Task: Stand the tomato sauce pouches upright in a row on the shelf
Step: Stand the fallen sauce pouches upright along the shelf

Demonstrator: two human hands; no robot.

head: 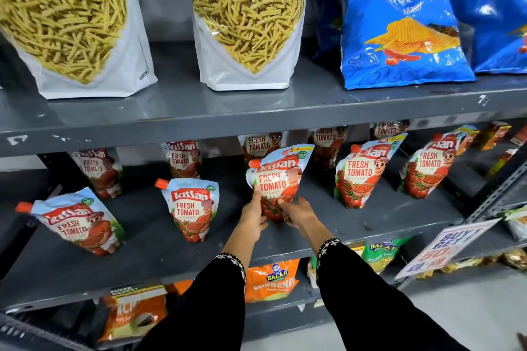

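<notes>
Red-and-white Kissan tomato sauce pouches stand on the grey middle shelf point(159, 259). Both my hands hold the centre pouch point(278, 177) upright by its lower part: my left hand point(253, 218) on its left side, my right hand point(299, 214) on its right. To the left in the front row stand a pouch point(189, 208) and a leaning pouch point(81, 222). On the right are two more pouches point(362, 177) point(427, 168). Several pouches stand behind in a back row, partly hidden under the upper shelf edge.
The upper shelf point(256, 111) carries two Ratlami Sev bags point(251, 20) and blue Balaji wafer bags point(399, 23). Below are orange snack bags point(271, 279). A promo sign point(447, 245) sticks out at the right by the slotted upright.
</notes>
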